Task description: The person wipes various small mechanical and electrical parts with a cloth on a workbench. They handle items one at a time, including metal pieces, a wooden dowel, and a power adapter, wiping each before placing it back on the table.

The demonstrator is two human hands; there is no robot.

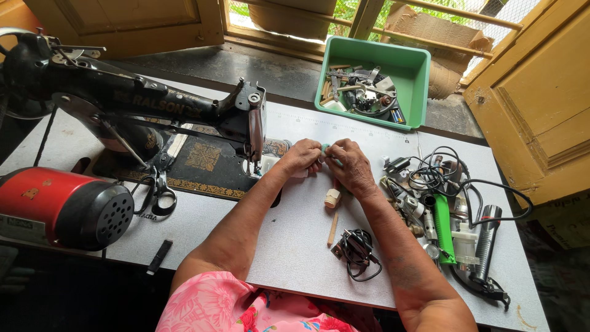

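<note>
My left hand [300, 156] and my right hand [350, 166] meet at the middle of the grey table [289, 246], both closed around a small teal object [325, 147] that is mostly hidden by the fingers. They sit just right of the needle end of a black sewing machine [184, 110]. A cream plastic spool [332, 198] lies right below my right hand, and a thin wooden stick [332, 229] lies below that.
A green tray [415, 92] of metal parts stands at the back. A pile of cables, a green tool [442, 227] and metal pieces fills the right side. Scissors [158, 187], a red and black motor [61, 208] and a small coiled wire [357, 251] lie nearer.
</note>
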